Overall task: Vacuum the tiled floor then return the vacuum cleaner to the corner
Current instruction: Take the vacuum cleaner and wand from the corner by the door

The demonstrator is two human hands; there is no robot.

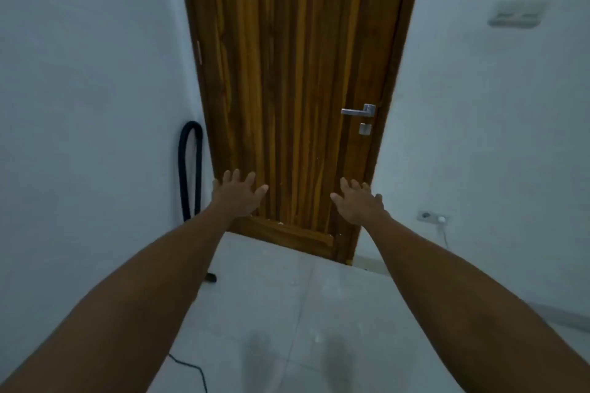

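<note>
Now both hands, left hand [238, 193] and right hand [359, 202], were spread and empty; the vacuum hose [190, 169] stood just left of the left grip – best taken low, firmly, clear of the door [297, 73]

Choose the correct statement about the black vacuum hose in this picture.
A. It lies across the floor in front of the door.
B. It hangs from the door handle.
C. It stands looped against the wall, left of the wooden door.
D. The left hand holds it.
C: the black vacuum hose rises in a loop along the wall beside the wooden door, and both hands are empty.
</note>
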